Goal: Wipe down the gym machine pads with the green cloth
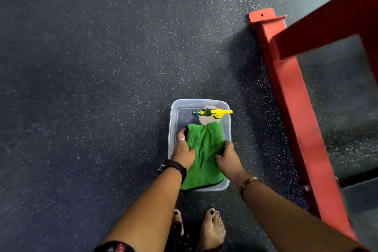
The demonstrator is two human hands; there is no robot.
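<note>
With fingers curled, my left hand (pixel 183 150) and right hand (pixel 227 158) grip the cloth (pixel 204 145) in the tub (pixel 199 101), so I judge no pad wiped yet.

Dim light; floor (pixel 102 67) streaked w/ motion blur, wide-angle warp at edges; red frame (pixel 290 80) shadow falls left of it.

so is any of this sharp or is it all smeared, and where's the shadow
Head view: sharpest in the middle, at the cloth and tub; floor speckles smear into streaks toward the edges; the red frame is soft, with a dark shadow on the floor to its left.
</note>
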